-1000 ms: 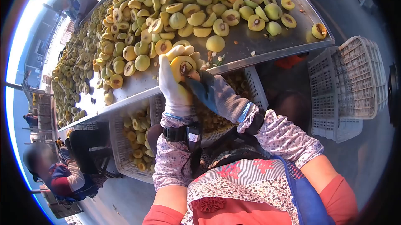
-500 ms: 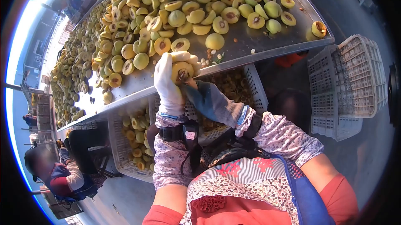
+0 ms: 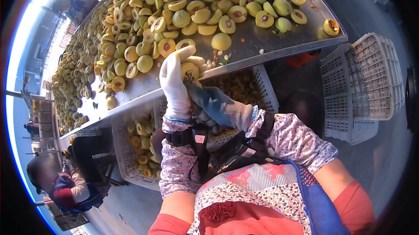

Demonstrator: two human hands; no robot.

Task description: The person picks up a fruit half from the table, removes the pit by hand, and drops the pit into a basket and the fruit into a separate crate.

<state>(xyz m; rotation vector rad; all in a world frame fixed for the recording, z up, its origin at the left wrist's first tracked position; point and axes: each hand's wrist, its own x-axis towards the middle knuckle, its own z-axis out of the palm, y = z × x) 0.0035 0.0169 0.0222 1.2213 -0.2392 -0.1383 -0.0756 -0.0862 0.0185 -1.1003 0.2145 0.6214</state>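
My left hand, in a white glove, is closed around a yellow-green peach half just beyond the table's near edge. The cut face is turned toward me and shows a dark centre. My right hand, in a blue-grey coated glove with a knit cuff, is curled right below that half, its fingertips against the lower side. Whatever sits inside the right fingers is hidden. Beyond my hands lie many halved peaches and a whole-looking one on the metal table.
Under the table edge stand a crate of peach halves and another crate with brownish scraps. Stacked white plastic crates are on the right. A seated person works at the left; another person is farther back.
My right hand has dropped slightly and turned, its fingers curling lower under the peach half. My left index finger has straightened somewhat, still holding the half.
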